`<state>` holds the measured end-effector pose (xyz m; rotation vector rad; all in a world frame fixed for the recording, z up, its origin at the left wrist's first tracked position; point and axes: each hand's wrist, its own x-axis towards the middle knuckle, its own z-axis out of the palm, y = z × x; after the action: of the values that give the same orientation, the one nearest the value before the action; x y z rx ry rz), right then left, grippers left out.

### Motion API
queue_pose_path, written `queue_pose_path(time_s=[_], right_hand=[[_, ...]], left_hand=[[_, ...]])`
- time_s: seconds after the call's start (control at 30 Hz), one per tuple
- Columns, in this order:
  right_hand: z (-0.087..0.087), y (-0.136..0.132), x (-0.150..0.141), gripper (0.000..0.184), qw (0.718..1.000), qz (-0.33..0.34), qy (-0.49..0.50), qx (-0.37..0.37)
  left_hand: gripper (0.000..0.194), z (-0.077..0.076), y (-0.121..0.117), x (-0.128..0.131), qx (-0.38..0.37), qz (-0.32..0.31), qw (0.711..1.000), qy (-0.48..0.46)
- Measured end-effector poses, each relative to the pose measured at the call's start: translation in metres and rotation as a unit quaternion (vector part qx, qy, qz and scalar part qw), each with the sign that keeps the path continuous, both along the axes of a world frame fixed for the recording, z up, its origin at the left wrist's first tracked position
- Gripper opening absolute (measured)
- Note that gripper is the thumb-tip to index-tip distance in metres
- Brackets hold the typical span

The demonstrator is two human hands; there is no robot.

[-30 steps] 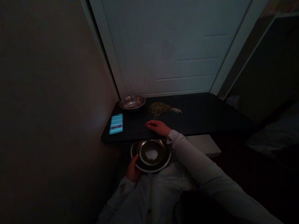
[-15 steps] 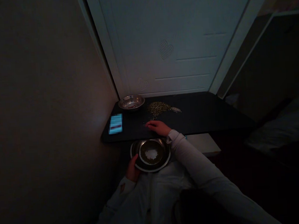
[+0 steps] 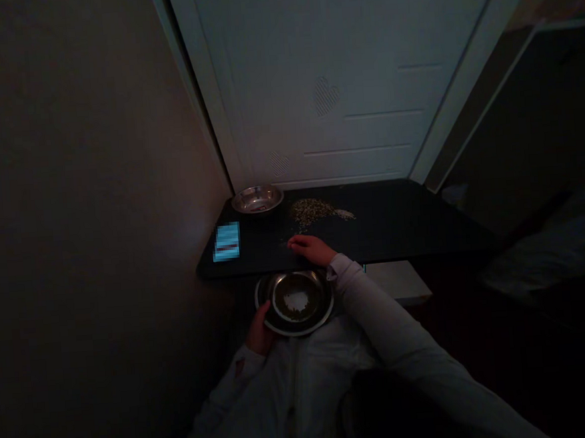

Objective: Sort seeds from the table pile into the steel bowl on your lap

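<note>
Below the table's front edge, my left hand [image 3: 260, 331] grips the left rim of a shiny metal bowl [image 3: 324, 318], its thumb over the edge. The bowl sits at my lap, and small dark greenish bits [image 3: 297, 285] lie around a pale patch in it. Over the black tabletop, my right hand [image 3: 312, 249] has its fingers bent and pressed together near a few scattered specks. Whatever is between those fingertips is too small to make out. Just beyond lies a heap of mixed seeds or beans [image 3: 312, 210], with a paler little pile [image 3: 343, 214] at its right end.
A second metal bowl [image 3: 258, 200] stands at the table's back left. In front of it a lit, blurred screen [image 3: 226, 241] lies near the left edge. The black table [image 3: 412, 217] meets a white door panel [image 3: 353, 81]. A white box-like object [image 3: 397, 282] sits below the table.
My right hand has shifted very slightly to the right, its fingers drawn a little closer together. My left hand and the bowl stay where they were.
</note>
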<state>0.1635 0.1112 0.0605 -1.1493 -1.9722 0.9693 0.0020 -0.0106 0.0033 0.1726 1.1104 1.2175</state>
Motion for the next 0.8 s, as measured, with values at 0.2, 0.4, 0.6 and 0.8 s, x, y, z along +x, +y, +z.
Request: queue_pose_path(time_s=[0.2, 0.4, 0.6, 0.8], right_hand=[[0.002, -0.003, 0.001, 0.02, 1.0, -0.016, -0.015, 0.017], [0.006, -0.005, 0.001, 0.02, 0.999, -0.034, -0.029, 0.026], [0.004, -0.004, 0.003, 0.02, 0.999, -0.03, -0.025, 0.032], [0.004, -0.011, 0.013, 0.021, 0.997, -0.051, -0.019, 0.05]], left_hand=[[0.015, -0.006, -0.002, -0.003, 0.016, 0.005, 1.0, 0.008], [0.013, -0.002, -0.001, 0.0, 0.018, 0.002, 1.0, 0.003], [0.018, -0.012, -0.001, -0.007, 0.046, -0.022, 0.999, 0.013], [0.023, -0.019, 0.0, -0.01, 0.079, -0.024, 0.996, 0.029]])
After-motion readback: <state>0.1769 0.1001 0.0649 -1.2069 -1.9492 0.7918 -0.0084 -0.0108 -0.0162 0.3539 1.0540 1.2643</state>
